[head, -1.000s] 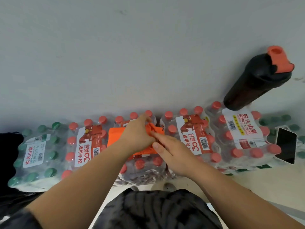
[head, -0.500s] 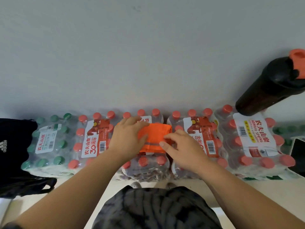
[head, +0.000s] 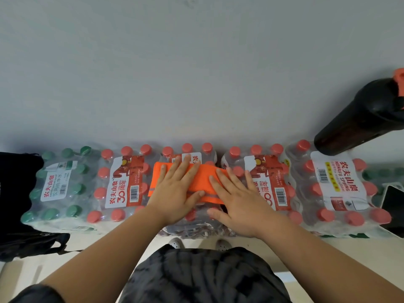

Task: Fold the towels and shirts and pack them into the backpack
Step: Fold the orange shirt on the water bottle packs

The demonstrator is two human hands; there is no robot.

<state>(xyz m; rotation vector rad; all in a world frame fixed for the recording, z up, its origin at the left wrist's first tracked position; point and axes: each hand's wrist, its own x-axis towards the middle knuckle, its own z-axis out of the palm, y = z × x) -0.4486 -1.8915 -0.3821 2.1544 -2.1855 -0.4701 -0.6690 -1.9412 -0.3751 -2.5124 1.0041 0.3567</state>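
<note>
Orange towel (head: 205, 178) atop bottle packs (head: 122, 182), backpack (head: 15, 193) left

Surface: we note shrink-wrapped water packs (head: 126, 182) side by side, their cap tops forming a bumpy shelf hard against the wall (head: 175, 73), which closes the far side.
Left: green-capped pack (head: 59, 184), then the black backpack (head: 15, 193) just beside it.
Right: black shaker bottle (head: 360, 114) rising at the far corner of the end pack (head: 336, 186); phone (head: 393, 206) just beside that pack.
Open to us: the air above the caps and the near side over the pale floor (head: 382, 252).
</note>
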